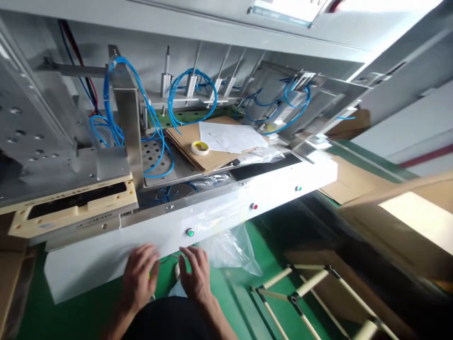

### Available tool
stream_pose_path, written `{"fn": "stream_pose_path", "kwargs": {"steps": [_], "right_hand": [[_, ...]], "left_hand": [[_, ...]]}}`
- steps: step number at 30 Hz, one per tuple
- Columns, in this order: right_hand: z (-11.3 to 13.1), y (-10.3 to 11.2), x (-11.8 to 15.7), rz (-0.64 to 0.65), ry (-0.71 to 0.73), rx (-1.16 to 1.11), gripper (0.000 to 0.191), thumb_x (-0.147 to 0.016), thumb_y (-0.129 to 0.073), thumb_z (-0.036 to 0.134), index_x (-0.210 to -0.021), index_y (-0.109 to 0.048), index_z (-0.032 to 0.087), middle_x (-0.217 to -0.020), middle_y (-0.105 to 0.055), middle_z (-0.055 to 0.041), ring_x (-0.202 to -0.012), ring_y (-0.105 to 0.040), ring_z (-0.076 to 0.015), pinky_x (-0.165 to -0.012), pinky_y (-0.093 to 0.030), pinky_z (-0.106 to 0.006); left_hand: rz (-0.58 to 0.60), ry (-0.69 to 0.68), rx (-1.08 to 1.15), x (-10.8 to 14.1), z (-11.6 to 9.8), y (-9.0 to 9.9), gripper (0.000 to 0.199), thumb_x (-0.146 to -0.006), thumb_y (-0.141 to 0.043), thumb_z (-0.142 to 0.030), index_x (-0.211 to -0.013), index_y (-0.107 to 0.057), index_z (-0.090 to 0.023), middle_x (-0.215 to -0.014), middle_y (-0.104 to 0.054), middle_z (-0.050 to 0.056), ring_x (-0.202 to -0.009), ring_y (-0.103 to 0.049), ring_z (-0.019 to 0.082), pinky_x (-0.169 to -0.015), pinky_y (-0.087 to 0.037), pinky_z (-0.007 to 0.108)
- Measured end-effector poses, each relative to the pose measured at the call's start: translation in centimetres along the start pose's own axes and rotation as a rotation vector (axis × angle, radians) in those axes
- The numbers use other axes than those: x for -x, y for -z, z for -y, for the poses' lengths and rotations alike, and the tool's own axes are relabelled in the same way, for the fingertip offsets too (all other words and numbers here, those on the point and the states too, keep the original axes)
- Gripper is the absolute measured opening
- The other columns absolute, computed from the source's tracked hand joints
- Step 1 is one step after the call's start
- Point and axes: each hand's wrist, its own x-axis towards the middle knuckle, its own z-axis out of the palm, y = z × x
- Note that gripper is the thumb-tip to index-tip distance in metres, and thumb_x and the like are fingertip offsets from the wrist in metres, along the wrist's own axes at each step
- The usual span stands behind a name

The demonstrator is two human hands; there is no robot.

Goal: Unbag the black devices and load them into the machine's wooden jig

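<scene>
Both hands hover low in the head view, in front of the white front panel (226, 208) of a machine. My left hand (140, 273) is apart from my right, its fingers loosely bent and spread, holding nothing. My right hand (195, 271) has its fingers curved and apart, also with nothing in it, just below a green button (190, 232). A clear plastic bag (235, 250) hangs from the panel to the right of my right hand. Behind the panel, a roll of tape (200, 147) and white paper (231, 137) lie on brown cardboard (215, 160).
Blue air tubes (170, 101) loop over the machine bed. A cream fixture (78, 203) juts out at the left. A red button (254, 206) is on the panel. At the lower right stand a tubular frame (309, 283) and cardboard boxes (385, 241).
</scene>
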Motion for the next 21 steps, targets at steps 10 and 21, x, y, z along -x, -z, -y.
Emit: {"fn": "stream_pose_path", "kwargs": {"steps": [10, 21], "right_hand": [[-21.9, 8.9, 0.1, -0.256, -0.413, 0.367, 0.031, -0.106, -0.050, 0.037, -0.118, -0.072, 0.019, -0.105, -0.076, -0.0123, -0.099, -0.068, -0.0250, -0.090, -0.052, -0.042], [-53.2, 19.4, -6.8, -0.271, -0.771, 0.310, 0.073, -0.090, -0.044, 0.050, -0.138, -0.065, -0.001, -0.127, -0.072, -0.0328, -0.101, -0.065, -0.0359, -0.084, -0.052, -0.050]], "left_hand": [[0.177, -0.049, -0.168, 0.7, -6.1, -10.1, 0.079, -0.103, -0.059, -0.023, -0.174, -0.024, -0.032, -0.163, -0.060, 0.010, -0.149, -0.057, 0.035, -0.127, -0.044, 0.059], [-0.108, 0.216, -0.422, 7.4, -7.8, -17.0, 0.080, -0.097, -0.066, -0.028, -0.170, -0.035, -0.038, -0.167, -0.053, 0.015, -0.143, -0.061, 0.047, -0.106, -0.063, 0.067]]}}
